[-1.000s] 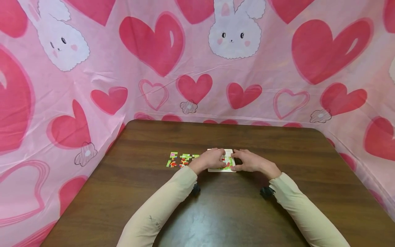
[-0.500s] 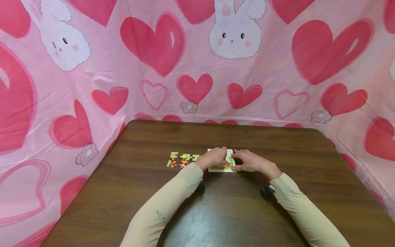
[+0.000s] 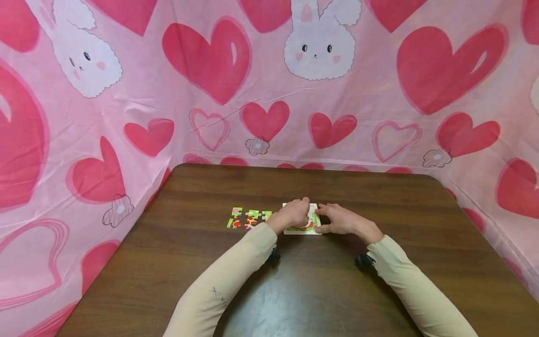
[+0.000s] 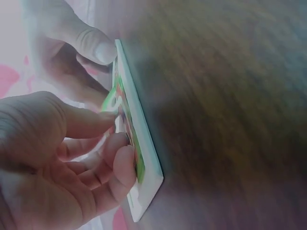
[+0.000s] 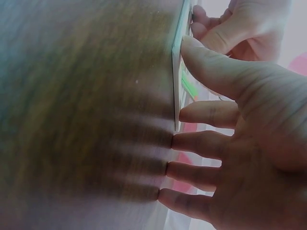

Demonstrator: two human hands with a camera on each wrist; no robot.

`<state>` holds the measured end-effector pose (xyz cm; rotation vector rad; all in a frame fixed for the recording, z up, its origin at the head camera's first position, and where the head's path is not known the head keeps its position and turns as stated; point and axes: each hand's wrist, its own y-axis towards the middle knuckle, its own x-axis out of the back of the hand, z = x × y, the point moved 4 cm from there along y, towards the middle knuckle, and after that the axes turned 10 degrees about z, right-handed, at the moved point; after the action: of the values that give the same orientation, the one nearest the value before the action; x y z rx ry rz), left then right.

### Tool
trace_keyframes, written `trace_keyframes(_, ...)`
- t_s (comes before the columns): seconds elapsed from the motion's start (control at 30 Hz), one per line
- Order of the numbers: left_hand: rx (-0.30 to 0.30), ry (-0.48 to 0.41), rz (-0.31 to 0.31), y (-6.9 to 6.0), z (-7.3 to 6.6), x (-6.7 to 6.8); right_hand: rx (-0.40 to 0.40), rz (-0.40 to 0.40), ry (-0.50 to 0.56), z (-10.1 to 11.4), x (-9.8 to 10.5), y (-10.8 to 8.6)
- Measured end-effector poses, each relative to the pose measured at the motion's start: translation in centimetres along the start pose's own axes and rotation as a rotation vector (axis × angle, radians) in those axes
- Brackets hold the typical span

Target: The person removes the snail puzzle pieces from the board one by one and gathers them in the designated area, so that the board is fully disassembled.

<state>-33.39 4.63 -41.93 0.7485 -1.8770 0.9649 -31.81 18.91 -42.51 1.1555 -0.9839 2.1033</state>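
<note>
On the worktop (image 3: 320,285), brace the board (image 4: 150,179) with the wide-spread right hand (image 3: 342,220); guide the tilted piece (image 5: 189,86), pinched in the left hand (image 3: 294,214), gently.

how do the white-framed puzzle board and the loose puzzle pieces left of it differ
The puzzle board has a pale, straight border; the loose puzzle pieces have knobbed, notched edges. The board is one rectangle, while the pieces lie with gaps between them. The right hand touches the board but is apart from the pieces. Both lie on the table and show green and red.
</note>
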Motion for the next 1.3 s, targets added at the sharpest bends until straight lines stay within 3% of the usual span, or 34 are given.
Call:
trace_keyframes(0.27, -0.039, -0.103, -0.040, -0.1, 0.4, 0.0, 0.003, -0.005, -0.004, -0.1, 0.0, 0.0)
trace_keyframes(0.7, -0.036, -0.126, -0.001, -1.3, 0.2, 0.2, -0.009, 0.003, 0.003, 0.0, 0.1, -0.1)
trace_keyframes(0.87, -0.048, -0.131, -0.018, -1.5, 0.5, 0.6, -0.018, 0.006, 0.004, 0.0, 0.0, 0.0)
trace_keyframes(1.03, -0.070, -0.114, -0.073, -2.3, 1.2, 1.7, -0.023, 0.006, 0.013, -0.1, 0.0, -0.1)
trace_keyframes(1.3, -0.113, -0.103, -0.083, -4.3, 3.7, 2.9, -0.039, 0.007, 0.026, -0.2, 0.0, -0.1)
